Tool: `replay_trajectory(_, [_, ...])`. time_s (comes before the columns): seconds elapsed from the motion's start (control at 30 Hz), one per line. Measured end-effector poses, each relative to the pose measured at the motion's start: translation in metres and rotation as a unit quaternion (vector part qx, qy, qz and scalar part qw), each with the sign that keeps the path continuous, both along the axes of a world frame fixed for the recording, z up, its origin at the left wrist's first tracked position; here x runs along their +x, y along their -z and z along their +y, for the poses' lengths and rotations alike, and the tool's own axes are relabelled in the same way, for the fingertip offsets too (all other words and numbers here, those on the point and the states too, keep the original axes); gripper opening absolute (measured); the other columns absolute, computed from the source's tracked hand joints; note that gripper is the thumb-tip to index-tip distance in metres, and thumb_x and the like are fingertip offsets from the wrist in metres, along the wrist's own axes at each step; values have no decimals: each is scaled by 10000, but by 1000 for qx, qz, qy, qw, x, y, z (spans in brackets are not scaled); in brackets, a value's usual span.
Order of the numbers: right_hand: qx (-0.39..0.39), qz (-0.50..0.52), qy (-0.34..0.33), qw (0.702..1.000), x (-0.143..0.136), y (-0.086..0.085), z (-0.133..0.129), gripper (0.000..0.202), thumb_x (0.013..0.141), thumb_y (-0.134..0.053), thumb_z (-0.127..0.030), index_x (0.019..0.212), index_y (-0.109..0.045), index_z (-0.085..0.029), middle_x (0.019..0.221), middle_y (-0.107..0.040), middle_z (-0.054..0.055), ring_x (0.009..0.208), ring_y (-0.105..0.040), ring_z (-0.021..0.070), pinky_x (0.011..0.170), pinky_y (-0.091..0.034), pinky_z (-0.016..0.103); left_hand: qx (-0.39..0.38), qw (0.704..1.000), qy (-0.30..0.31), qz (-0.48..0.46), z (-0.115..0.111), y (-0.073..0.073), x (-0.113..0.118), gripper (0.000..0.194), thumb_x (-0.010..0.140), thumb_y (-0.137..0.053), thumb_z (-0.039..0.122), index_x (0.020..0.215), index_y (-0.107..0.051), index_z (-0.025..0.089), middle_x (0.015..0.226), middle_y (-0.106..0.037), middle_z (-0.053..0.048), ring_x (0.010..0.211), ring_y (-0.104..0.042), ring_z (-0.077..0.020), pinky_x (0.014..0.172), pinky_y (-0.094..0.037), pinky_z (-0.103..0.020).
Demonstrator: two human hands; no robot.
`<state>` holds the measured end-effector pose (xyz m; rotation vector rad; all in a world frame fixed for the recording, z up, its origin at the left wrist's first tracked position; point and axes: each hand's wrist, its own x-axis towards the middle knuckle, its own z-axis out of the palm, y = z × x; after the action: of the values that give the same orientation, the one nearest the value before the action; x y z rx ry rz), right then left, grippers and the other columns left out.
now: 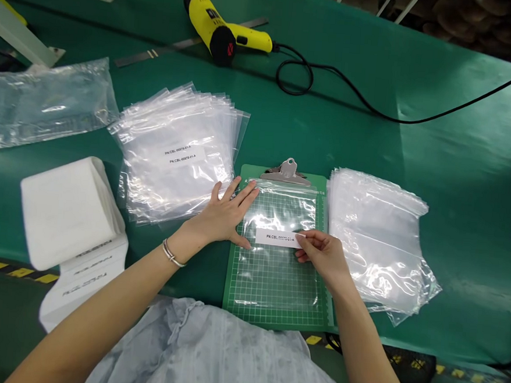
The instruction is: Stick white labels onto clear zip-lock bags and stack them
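Note:
A clear zip bag [275, 280] lies flat on a green gridded clipboard [229, 300] in front of me. My right hand [323, 254] pinches the right end of a white printed label [267, 237] over the middle of the bag. Whether the label is stuck down there I cannot tell. My left hand [228, 213] is open, fingers spread, its fingertips on the bag's upper left edge. To the left is a fanned stack of labelled zip bags [177, 180]; to the right lies a pile of clear bags [372, 240] with no labels visible.
A folded stack of white labels [68, 213] sits at the left, its strip hanging over the table edge. Behind are a yellow heat gun [210, 25] with a black cord [355, 79], a metal ruler [137, 58] and a large clear bag [47, 104].

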<state>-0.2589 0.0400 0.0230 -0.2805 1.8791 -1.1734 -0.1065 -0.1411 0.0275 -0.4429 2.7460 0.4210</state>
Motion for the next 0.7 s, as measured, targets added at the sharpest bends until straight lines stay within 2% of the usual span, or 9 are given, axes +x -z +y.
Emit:
replay_trajectory(0.4, [7,6,-9,1000,0,-3,0,312,564,-765,-416,710,-684,-152,530,-644,17,439,-582,122,425,-519,230,13,1000,-2,8,0,2,0,1193,631,-590,692,1395,164,172,1493,89,-90,1322,135,-410,1014,-1,-671])
replay_trajectory(0.7, [-3,-4,-16,1000,-3,-2,4,338,577,-759,-439,740,-689,-152,555,-655,21,454,-590,120,436,-523,222,-1,1000,0,-8,-2,3,0,1190,628,-585,704,1406,124,150,1483,131,-68,1333,144,-386,1023,-9,-656])
